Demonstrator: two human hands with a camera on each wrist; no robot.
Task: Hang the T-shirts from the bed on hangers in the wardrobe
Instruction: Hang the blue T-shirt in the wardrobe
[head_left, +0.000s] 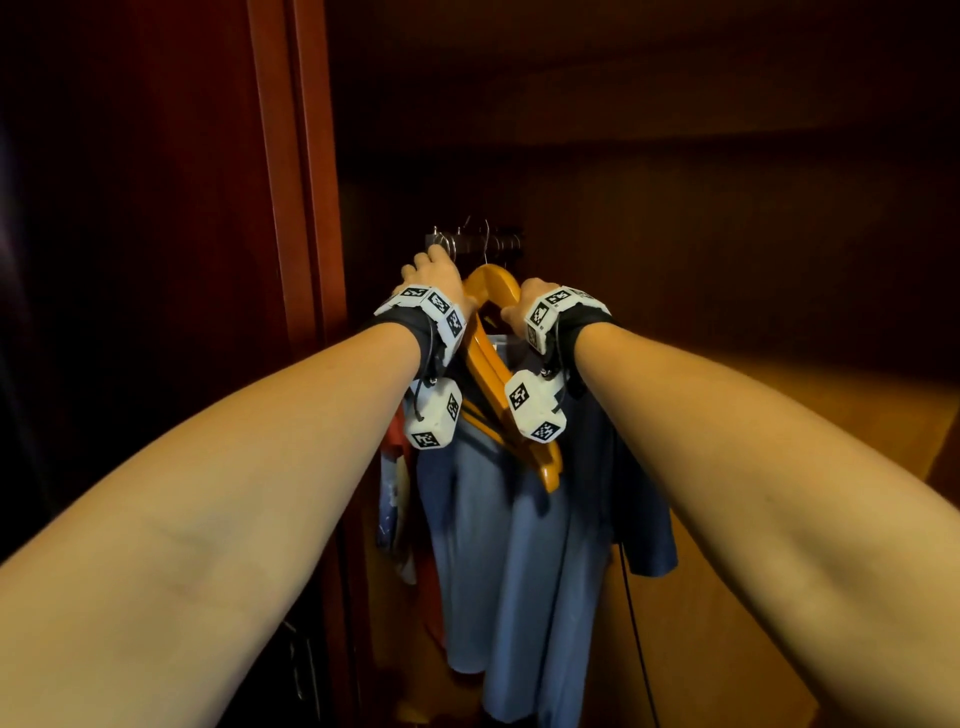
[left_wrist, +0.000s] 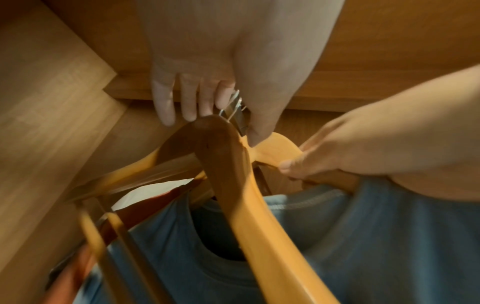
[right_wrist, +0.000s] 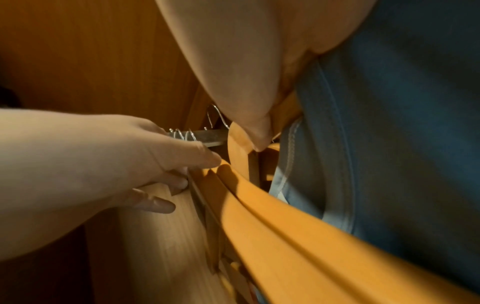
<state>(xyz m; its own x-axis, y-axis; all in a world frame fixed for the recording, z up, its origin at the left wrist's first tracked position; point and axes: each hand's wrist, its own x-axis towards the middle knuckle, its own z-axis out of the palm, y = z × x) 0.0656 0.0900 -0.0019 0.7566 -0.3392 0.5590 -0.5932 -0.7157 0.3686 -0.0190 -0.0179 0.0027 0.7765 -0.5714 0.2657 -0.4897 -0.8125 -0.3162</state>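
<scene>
1. Head view: both hands reach into the wardrobe (head_left: 291, 156); the left hand (head_left: 434, 273) is at the rail (head_left: 475, 241), the right hand (head_left: 524, 306) grasps a wooden hanger (head_left: 491, 291) to steady it above the hung blue T-shirt (head_left: 519, 571).
2. Left wrist view: the left hand's fingers (left_wrist: 189, 98) close around metal at the rail, likely a hook.
3. Right wrist view: the right thumb (right_wrist: 249, 115) presses the hanger's top.
</scene>
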